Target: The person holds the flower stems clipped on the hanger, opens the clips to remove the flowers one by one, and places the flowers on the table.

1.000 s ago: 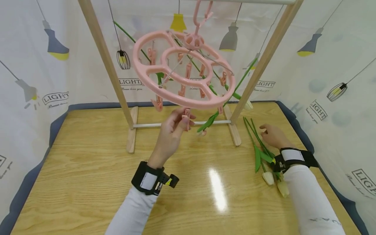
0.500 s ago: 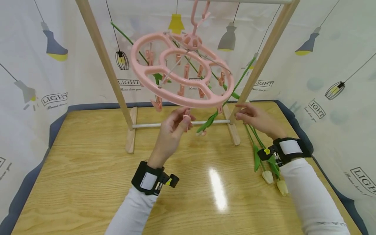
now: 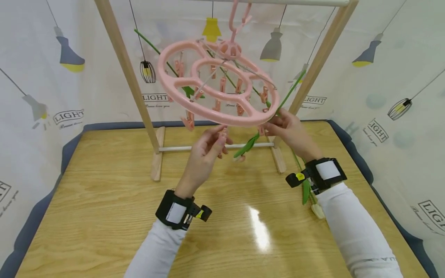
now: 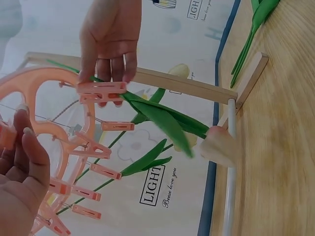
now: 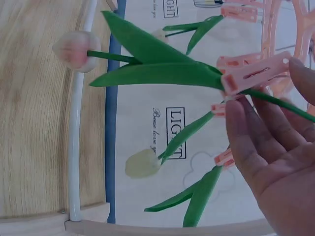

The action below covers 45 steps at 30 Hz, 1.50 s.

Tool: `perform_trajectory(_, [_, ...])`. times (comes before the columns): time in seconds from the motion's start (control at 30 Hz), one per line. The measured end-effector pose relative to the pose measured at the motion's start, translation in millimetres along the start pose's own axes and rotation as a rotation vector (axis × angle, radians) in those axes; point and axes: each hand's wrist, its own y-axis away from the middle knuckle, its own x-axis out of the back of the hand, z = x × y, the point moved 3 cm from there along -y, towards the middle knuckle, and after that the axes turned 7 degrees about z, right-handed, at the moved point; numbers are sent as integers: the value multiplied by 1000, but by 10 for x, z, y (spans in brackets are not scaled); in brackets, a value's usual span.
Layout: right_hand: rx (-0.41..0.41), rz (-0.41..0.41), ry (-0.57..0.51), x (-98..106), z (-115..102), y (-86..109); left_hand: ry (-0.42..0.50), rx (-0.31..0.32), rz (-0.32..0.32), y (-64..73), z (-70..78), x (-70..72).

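A pink round clip hanger point(image 3: 222, 119) hangs from the rack by its hook. My left hand point(image 3: 199, 159) pinches a pink clothespin point(image 3: 223, 133) at the hanger's near rim. Beside the rim's right end, my right hand point(image 3: 295, 135) holds another clothespin point(image 5: 256, 73) between thumb and fingers. A pink-and-white tulip point(image 5: 157, 73) is in that clothespin, its bloom pointing down and its green stem passing by the right fingers. More tulips hang behind, one with a pale bloom point(image 5: 142, 163) and green leaves. Several other clothespins point(image 4: 106, 171) dangle from the ring.
The wooden rack point(image 3: 130, 77) has a white lower bar point(image 3: 175, 148) and feet on the table point(image 3: 104, 200). A loose white tulip point(image 3: 317, 211) lies at the right, partly under my right forearm. A lamp-printed cloth point(image 3: 111, 104) surrounds the table.
My right hand has risen from beside the loose tulips on the table, moving left to the clothespin with the pink-and-white tulip. My left hand has stayed at its clothespin.
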Motion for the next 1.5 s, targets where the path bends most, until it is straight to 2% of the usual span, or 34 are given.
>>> perform_trajectory(0.17, [24,31,22,-72,-50,46,-10,51,-5,9,-38,-2])
perform_trajectory(0.33, [43,39,84,-137,-114,97,-12,84,-53,11,-80,-25])
perform_trajectory(0.5, [63,29,116,-198,-133,137,-143,103,-124,12,-135,-73])
perform_trajectory(0.57, [70,20,110,-224,-134,151,-190,137,-146,24,-161,-93])
perform_trajectory(0.73, [74,1,85,-314,-138,194,-213,196,-187,23,-201,-151])
perform_trajectory(0.83, [72,-2,45,-379,-147,219,-276,163,-199,8,-203,-184])
perform_trajectory(0.9, [75,-6,13,-425,-153,232,-279,158,-211,-2,-205,-214])
perform_trajectory(1.07, [66,-20,-11,-531,-166,266,-186,187,-240,-7,-232,-294])
perform_trajectory(1.2, [82,-7,-10,-585,-191,286,-161,172,-216,-2,-234,-308])
perform_trajectory(1.4, [106,-22,-11,-620,-227,294,-180,124,-188,-1,-217,-291])
perform_trajectory(1.5, [98,-34,22,-591,-214,301,-192,120,-184,-3,-220,-286])
